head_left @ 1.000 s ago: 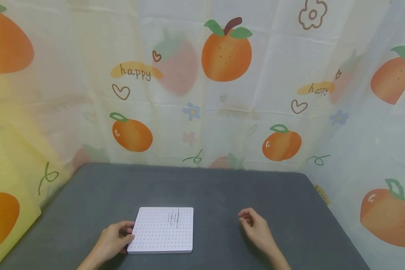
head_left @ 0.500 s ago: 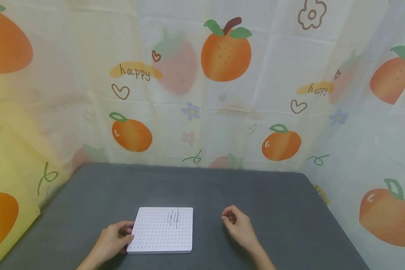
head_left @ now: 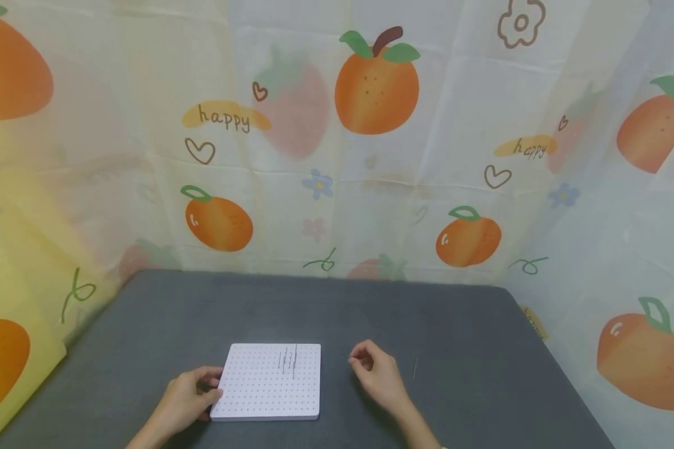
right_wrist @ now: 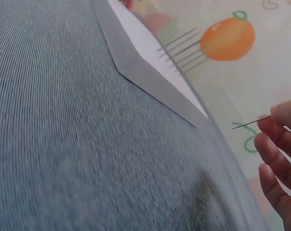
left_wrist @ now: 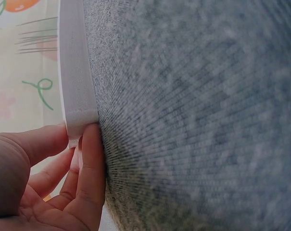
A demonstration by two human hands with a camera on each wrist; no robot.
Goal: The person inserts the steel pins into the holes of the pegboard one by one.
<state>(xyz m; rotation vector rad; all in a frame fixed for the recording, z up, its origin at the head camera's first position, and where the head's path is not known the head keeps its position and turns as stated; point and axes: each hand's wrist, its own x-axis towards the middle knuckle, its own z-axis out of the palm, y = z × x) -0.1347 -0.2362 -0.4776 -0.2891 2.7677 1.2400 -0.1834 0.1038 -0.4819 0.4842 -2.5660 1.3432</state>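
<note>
A white board with rows of small holes lies flat on the table. Several thin needles stand upright in its far right part. My left hand grips the board's left edge, thumb on top and another finger underneath, as the left wrist view shows. To the right of the board, apart from it, my right hand is raised above the table. Between its thumb and index finger it pinches a needle, whose tip points toward the board. In the head view that needle is barely visible.
The dark grey ribbed cloth covers the tabletop. To the right of my right hand, a thin needle-like line shows on it. A curtain printed with oranges hangs behind and along the sides.
My right hand has moved left toward the board, uncovering the thin line on the cloth. My left hand and the board have stayed in place.
</note>
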